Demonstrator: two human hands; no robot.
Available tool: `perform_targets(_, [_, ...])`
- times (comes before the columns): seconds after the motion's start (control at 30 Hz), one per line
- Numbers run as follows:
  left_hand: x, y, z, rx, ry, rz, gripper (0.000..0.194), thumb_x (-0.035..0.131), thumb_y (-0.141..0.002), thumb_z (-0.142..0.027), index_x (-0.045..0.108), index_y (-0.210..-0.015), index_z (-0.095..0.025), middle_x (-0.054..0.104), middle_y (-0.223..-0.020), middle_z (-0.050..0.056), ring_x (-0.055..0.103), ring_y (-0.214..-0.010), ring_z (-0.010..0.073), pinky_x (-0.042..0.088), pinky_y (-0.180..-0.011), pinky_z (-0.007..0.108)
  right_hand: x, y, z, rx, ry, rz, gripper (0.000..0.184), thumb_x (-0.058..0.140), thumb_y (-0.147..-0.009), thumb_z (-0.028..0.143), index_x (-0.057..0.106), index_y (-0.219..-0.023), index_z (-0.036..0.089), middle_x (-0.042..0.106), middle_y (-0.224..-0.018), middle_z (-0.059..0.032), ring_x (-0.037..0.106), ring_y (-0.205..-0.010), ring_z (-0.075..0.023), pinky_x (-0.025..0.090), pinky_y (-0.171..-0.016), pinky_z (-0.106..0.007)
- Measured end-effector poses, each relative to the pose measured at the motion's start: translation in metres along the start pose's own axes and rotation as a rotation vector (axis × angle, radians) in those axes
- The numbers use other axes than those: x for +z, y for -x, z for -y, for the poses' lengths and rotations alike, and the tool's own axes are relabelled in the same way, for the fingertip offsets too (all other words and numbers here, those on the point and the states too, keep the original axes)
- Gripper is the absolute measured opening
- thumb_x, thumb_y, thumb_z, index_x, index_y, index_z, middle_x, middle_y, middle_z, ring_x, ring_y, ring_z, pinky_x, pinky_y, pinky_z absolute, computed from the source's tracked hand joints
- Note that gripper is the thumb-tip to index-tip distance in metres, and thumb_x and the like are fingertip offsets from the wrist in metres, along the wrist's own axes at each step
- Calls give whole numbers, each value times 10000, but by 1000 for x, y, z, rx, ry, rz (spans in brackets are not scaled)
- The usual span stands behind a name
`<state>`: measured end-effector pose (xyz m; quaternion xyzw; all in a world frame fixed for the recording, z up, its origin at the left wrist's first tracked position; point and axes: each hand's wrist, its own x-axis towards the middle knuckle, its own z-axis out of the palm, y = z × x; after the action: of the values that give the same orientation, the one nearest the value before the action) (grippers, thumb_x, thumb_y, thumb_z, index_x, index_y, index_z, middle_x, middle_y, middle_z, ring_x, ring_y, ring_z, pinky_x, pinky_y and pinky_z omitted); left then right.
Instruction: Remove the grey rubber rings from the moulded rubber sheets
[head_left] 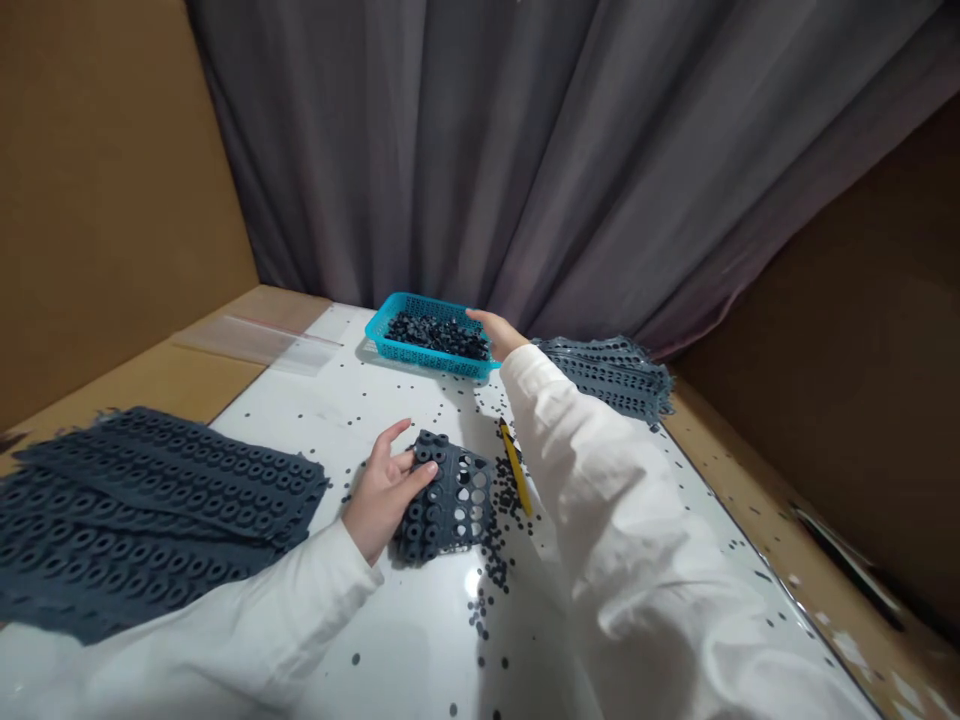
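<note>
My left hand (383, 492) grips a small dark grey rubber sheet (448, 520), thumb on top and index finger raised. Rows of raised rings remain on the sheet's left part; open round holes run through its right part. At the right end of a blue plastic basket (431, 368) is my right hand (501, 335), one digit stretched out over the rim and the others mostly hidden. Small black rubber pieces (431, 333) fill the basket's floor. A yellow pen-like tool with a dark tip (517, 472) lies between the sheet and my right sleeve.
A stack of grey ring-covered rubber sheets (172, 490) lies at the left. More sheets, full of holes (611, 372), are piled at the back right. Small black discs (495, 570) scatter over the white table. A clear plastic bag (259, 343) lies back left, before a grey curtain (465, 150).
</note>
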<state>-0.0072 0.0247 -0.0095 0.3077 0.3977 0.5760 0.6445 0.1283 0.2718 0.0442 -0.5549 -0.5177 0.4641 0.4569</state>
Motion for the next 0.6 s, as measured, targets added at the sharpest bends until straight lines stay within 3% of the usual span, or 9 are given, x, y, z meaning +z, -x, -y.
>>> perform_targets(0.1, [0, 0, -1, 17, -54, 9, 796, 727, -658, -315, 258, -1289, -192, 705, -775, 39, 663, -761, 198, 489, -741, 338, -8, 12, 7, 53, -5, 26, 407, 616, -708, 394, 582, -1071, 212, 543, -1242, -87, 448, -1185, -263, 345, -962, -447])
perform_targets(0.17, [0, 0, 0, 31, -92, 5, 763, 709, -671, -338, 271, -1277, -186, 703, -746, 35, 663, -729, 198, 494, -713, 334, -16, 32, 12, 30, -14, 78, 404, 581, -747, 384, 555, -1126, 248, 518, -1282, -50, 463, -1174, -235, 346, -963, -449])
perform_targets(0.23, [-1, 0, 2, 59, -132, 1, 719, 687, -690, -352, 287, -1264, -185, 697, -724, 29, 661, -712, 196, 495, -693, 326, -22, 65, 15, -77, 5, 188, 357, 564, -770, 345, 566, -1111, 239, 569, -1211, -48, 528, -1081, -205, 375, -933, -427])
perform_targets(0.3, [-1, 1, 5, 105, -176, 18, 675, 663, -715, -350, 296, -1258, -189, 693, -726, 29, 658, -706, 190, 493, -688, 320, -26, 106, 16, -290, 99, 349, 314, 586, -764, 331, 597, -1050, 200, 632, -1059, -65, 571, -949, -181, 420, -863, -377])
perform_targets(0.4, [-2, 3, 6, 197, -250, 69, 632, 628, -750, -330, 289, -1266, -196, 696, -790, 45, 652, -741, 183, 485, -712, 315, -29, 167, 10, -519, 384, 612, 304, 640, -734, 349, 618, -981, 174, 633, -951, -63, 566, -798, -149, 451, -746, -309])
perform_targets(0.5, [-4, 8, 6, 286, -410, 119, 592, 599, -769, -288, 306, -1274, -187, 692, -805, 47, 638, -740, 180, 468, -712, 303, -31, 205, 1, -634, 607, 658, 239, 621, -766, 348, 612, -913, 159, 608, -828, -44, 537, -725, -136, 427, -682, -278])
perform_targets(0.6, [-4, 14, 3, 381, -604, 215, 504, 562, -779, -223, 371, -1245, -188, 691, -817, 45, 627, -738, 185, 446, -738, 312, -33, 215, -5, -608, 665, 649, 189, 579, -800, 347, 564, -851, 166, 571, -724, -10, 505, -644, -124, 390, -602, -250])
